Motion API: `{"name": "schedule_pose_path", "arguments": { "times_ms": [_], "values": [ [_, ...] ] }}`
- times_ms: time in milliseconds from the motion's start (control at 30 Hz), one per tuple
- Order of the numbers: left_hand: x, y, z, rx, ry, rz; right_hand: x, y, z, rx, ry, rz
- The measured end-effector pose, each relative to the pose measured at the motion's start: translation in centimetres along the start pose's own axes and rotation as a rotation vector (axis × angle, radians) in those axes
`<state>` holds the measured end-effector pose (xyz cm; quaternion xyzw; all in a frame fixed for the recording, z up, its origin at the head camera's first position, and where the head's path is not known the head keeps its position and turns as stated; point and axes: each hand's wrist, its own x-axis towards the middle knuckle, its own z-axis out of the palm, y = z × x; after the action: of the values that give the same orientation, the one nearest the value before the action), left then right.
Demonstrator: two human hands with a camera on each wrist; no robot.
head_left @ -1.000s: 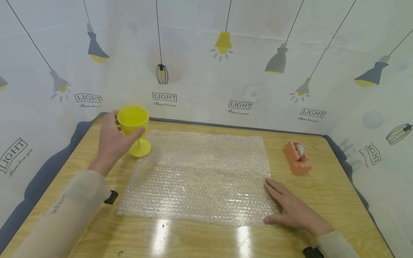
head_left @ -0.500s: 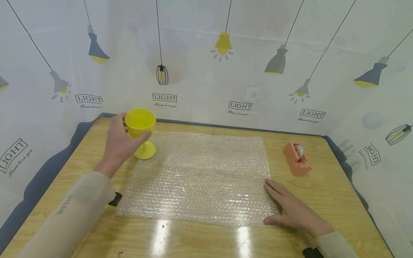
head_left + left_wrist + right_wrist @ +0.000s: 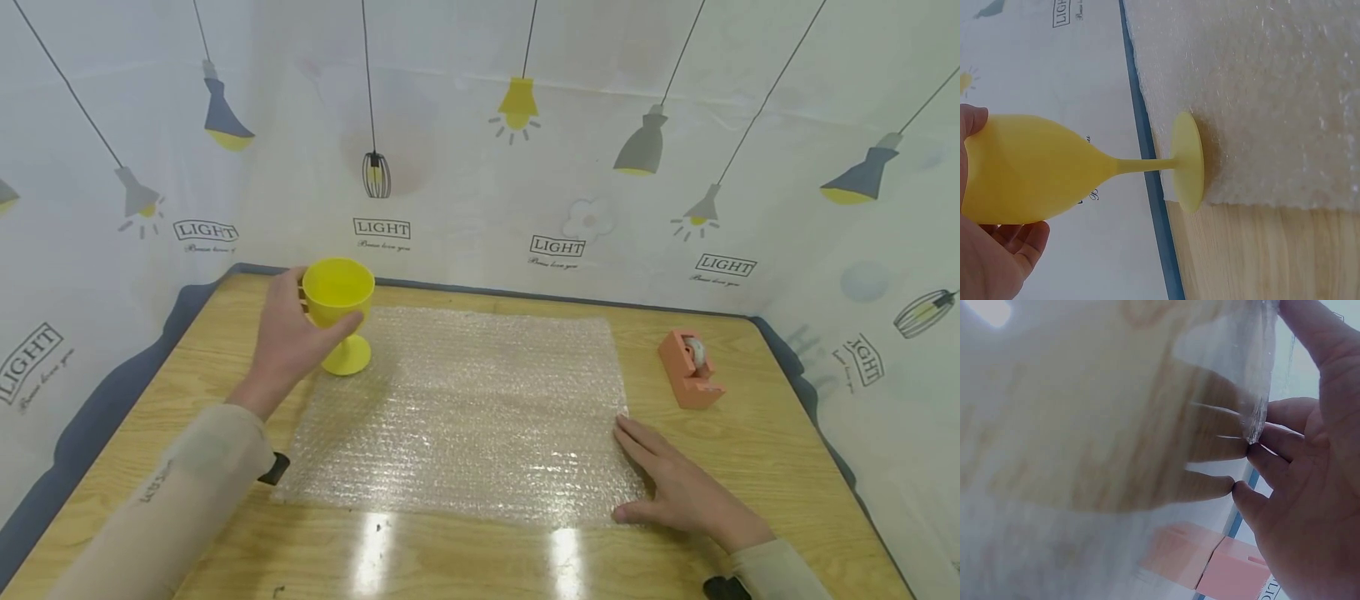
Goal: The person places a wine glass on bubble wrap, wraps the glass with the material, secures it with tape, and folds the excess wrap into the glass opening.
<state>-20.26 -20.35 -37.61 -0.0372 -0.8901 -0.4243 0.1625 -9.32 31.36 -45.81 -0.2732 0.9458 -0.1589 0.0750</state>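
A yellow goblet (image 3: pixel 339 287) stands upright at the left of the scene, my left hand (image 3: pixel 294 333) curled round its bowl with the thumb in front. In the left wrist view the goblet's foot (image 3: pixel 1189 162) is over the near corner of the bubble wrap (image 3: pixel 1260 106); whether it touches is hard to tell. The bubble wrap sheet (image 3: pixel 472 408) lies flat on the table. At its right edge rests my right hand (image 3: pixel 678 483), fingers extended and fingertips on the edge, also seen in the right wrist view with the hand (image 3: pixel 1297 462) beside the film.
An orange tape dispenser (image 3: pixel 688 371) with a roll of tape stands on the wooden table (image 3: pixel 480 558), right of the sheet. A dark blue edge and a white lamp-printed curtain (image 3: pixel 465 167) border the table at the back and sides.
My left hand has carried the goblet to the right and slightly nearer, from the sheet's far left corner to over its left edge. The right hand and the sheet have stayed put.
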Motion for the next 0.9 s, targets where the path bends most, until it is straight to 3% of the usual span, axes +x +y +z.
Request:
{"name": "schedule_pose_path", "arguments": {
  "times_ms": [900],
  "values": [
    [-0.9,1.6,2.0,-0.032,-0.043,0.058,0.1,0.0,0.1,-0.007,0.007,0.003]
  ]
}}
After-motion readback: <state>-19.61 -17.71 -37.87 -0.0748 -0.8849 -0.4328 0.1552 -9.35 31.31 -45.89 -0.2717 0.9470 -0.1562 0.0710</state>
